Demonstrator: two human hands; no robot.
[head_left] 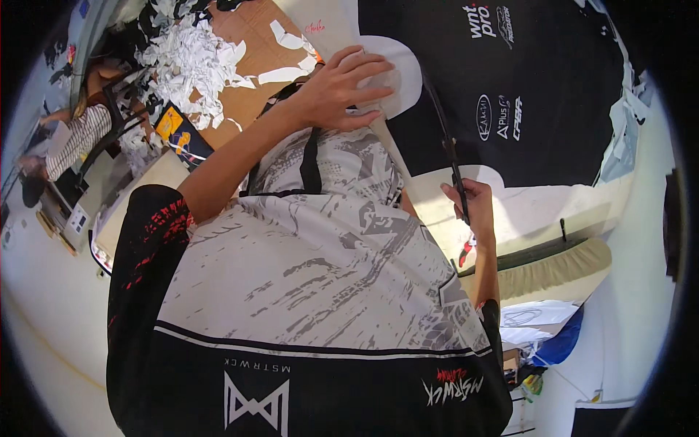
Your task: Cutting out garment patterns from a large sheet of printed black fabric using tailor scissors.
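My left hand (342, 87) lies flat with fingers spread on a white paper sheet (404, 69) with a rounded edge, at the border of a black printed fabric (553, 95). My right hand (472, 207) is closed around a thin black rod-like tool (455, 164); a dark cord curves up from it over the fabric. Below the fabric lies a pale sheet (539, 207). My grey, white and black patterned shirt (306, 291) fills the middle and lower view and hides the surface under it.
A brown cardboard sheet (247, 29) covered with torn white paper scraps (186, 62) lies at the upper left. Another person in a striped sleeve (76, 138) sits at the far left. A beige padded board edge (561, 269) and a blue bag (561, 342) are at the right.
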